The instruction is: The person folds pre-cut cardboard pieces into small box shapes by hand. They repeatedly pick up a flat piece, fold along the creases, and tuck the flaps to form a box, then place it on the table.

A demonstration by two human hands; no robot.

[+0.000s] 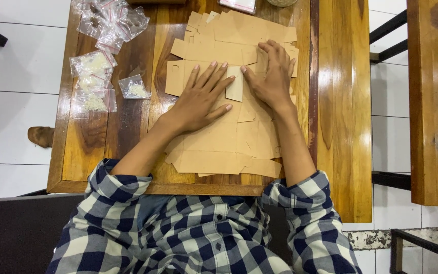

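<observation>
Flat kraft cardboard box blanks [229,137] cover the wooden surface [340,101]; left hand [201,99] and right hand [272,76], both spread flat, press one flap [235,85]. None looks assembled yet.

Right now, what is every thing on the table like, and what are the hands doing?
Left hand: flat, pressing the cardboard.
Right hand: flat, pressing beside it.
Brown cardboard box blanks: unfolded, lying flat, overlapping.
Small flap: folded up between the hands.
Small plastic bags: sealed, filled, piled at the table's left.
Wooden table: underneath everything.
</observation>
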